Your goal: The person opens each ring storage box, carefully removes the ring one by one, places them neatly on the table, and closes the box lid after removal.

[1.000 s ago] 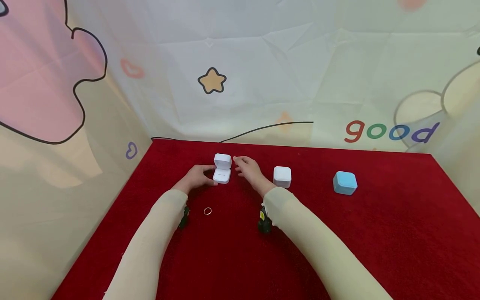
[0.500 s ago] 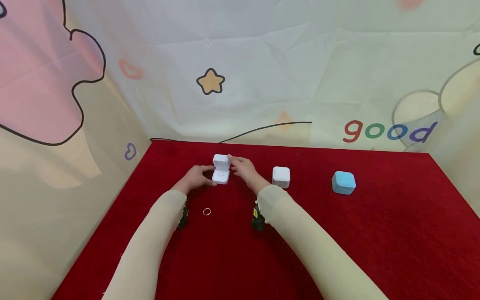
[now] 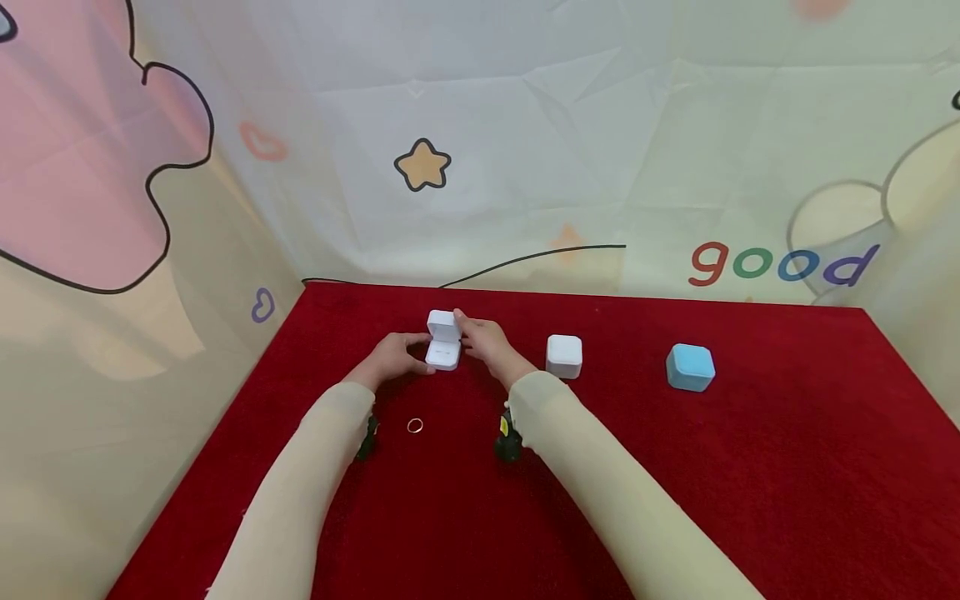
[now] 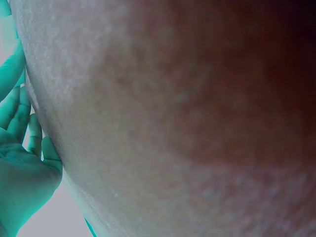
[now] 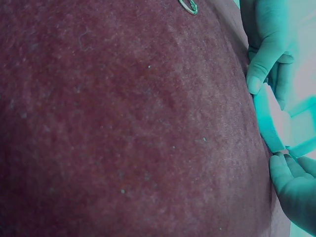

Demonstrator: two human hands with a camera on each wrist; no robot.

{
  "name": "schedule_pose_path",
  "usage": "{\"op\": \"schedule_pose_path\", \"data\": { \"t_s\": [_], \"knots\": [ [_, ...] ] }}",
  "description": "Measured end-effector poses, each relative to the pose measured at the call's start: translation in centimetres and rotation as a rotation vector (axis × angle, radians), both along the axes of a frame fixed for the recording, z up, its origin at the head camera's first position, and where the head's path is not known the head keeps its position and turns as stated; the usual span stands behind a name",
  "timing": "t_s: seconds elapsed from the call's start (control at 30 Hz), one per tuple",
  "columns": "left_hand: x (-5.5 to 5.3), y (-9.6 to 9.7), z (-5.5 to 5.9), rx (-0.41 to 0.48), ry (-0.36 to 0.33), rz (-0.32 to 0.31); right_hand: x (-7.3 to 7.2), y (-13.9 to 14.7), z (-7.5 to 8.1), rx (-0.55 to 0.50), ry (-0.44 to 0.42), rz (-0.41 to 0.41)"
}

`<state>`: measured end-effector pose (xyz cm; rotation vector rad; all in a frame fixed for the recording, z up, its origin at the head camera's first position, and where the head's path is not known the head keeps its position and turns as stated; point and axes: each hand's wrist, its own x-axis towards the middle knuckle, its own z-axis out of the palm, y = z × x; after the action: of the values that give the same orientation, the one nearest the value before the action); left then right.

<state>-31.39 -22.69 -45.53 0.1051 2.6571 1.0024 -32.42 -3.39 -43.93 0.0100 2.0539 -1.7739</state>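
Observation:
A small white ring box (image 3: 443,356) stands with its lid raised toward the back of the red table. My left hand (image 3: 392,356) grips its base from the left, thumb at the front corner. On the other side, my right hand (image 3: 487,343) holds the lid's right edge between fingertips. The right wrist view shows both hands around the opened box (image 5: 270,121). A thin gold ring (image 3: 415,426) lies on the cloth nearer to me, in front of the box. At the left wrist view's left edge, only part of a palm and fingers (image 4: 24,170) shows.
Right of my right hand sits a closed white box (image 3: 564,356). Farther right is a closed light blue box (image 3: 690,367). Red cloth (image 3: 435,517) covers the table, and a printed fabric backdrop (image 3: 510,167) hangs behind and at the sides.
My right hand has moved left from beside the box onto the lid's right edge. My left hand keeps its grip on the base; the ring stays put.

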Motion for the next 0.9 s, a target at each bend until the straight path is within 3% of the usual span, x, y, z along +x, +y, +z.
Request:
{"op": "schedule_pose_path", "data": {
  "t_s": [0.5,0.9],
  "knots": [
    [-0.30,-0.13,-0.13,0.011,-0.024,-0.002,-0.33,-0.48,-0.08,0.071,-0.002,-0.007],
    [-0.11,0.00,-0.14,-0.020,-0.009,-0.011,0.00,-0.56,0.05,0.132,0.018,0.065]
  ]
}}
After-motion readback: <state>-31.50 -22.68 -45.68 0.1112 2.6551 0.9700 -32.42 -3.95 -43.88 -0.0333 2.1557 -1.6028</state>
